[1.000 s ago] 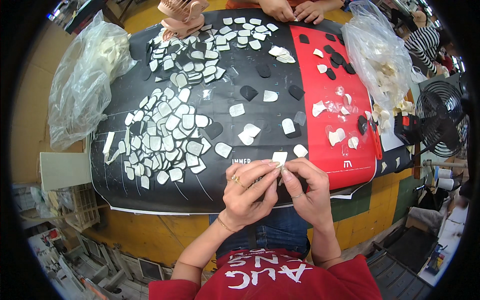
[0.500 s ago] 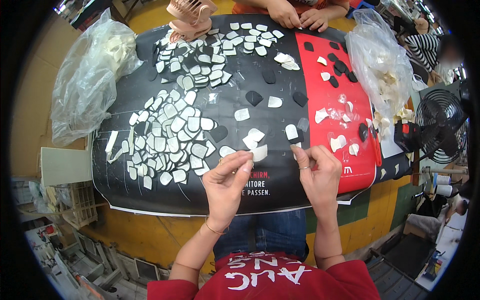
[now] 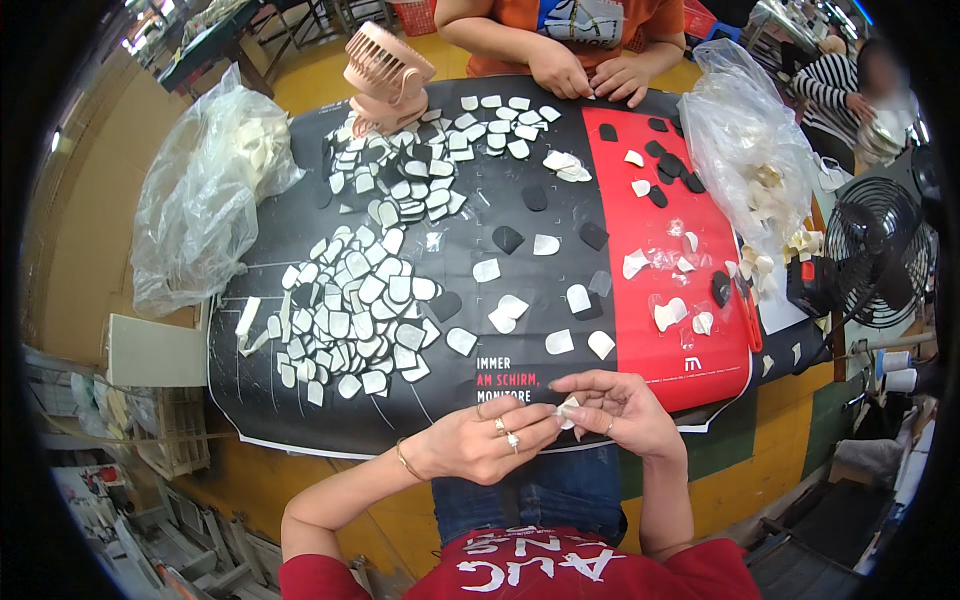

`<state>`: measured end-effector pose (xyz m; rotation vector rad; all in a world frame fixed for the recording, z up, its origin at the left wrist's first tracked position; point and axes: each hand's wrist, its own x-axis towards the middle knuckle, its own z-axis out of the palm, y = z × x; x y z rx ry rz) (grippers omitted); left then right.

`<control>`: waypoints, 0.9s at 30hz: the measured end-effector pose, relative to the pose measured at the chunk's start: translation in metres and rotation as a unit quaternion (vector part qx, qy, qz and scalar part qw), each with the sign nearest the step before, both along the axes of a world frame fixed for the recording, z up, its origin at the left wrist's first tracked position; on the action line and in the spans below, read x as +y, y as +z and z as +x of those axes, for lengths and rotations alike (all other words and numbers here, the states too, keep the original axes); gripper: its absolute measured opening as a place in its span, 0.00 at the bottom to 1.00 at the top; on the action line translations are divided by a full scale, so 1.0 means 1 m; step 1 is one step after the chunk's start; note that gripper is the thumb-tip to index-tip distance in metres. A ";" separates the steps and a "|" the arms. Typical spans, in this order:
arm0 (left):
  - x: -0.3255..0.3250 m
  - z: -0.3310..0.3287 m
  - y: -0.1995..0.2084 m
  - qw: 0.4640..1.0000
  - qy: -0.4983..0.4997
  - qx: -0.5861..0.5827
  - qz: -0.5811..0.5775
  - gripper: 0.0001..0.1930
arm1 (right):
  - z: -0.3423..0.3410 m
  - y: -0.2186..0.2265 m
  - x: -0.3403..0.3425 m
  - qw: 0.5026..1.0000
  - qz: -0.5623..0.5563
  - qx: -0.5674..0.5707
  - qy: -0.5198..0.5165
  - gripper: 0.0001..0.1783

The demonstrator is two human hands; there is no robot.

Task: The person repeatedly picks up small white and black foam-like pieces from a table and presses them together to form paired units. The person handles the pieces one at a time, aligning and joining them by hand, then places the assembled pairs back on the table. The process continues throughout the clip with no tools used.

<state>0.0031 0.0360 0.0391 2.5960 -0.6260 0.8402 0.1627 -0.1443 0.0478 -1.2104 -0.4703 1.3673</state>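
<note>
Lettering in 2 Places, 1 Unclear

On the black-and-red rectangular table mat point(image 3: 545, 280), 3 lines of block capitals point(image 3: 507, 381) run white, red, white near the person. Its red part bears a white angular emblem point(image 3: 692, 364) above tiny print point(image 3: 700, 379), too small to read. Large white brush-style letters point(image 3: 540, 565) stand upside down on the dark red fabric shirt point(image 3: 670, 565). The orange fabric shirt point(image 3: 660, 20) opposite shows pale marks, unclear.

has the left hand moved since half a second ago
Yes: the left hand has moved toward the mat's near edge and rightward, judged against the print on it.
</note>
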 end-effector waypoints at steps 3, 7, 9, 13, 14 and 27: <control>0.002 0.007 0.003 0.999 -0.001 -0.031 0.016 0.12 | 0.001 -0.005 -0.007 1.000 0.008 -0.002 -0.014 0.19; 0.034 0.031 0.005 0.992 0.119 0.032 0.005 0.17 | 0.006 -0.013 -0.013 0.995 -0.017 -0.052 -0.080 0.14; 0.061 0.056 0.000 0.971 0.228 0.031 -0.065 0.19 | 0.006 -0.016 -0.015 0.990 -0.006 -0.075 -0.120 0.12; 0.104 0.099 -0.013 0.939 0.310 0.138 -0.050 0.19 | 0.003 -0.019 -0.024 0.977 0.002 -0.118 -0.179 0.09; 0.109 0.106 -0.016 0.938 0.306 0.161 -0.025 0.20 | 0.003 -0.020 -0.027 0.973 0.000 -0.140 -0.183 0.09; 0.071 0.079 0.013 0.899 0.281 0.148 -0.300 0.07 | -0.004 -0.018 -0.033 0.957 -0.006 -0.159 -0.241 0.07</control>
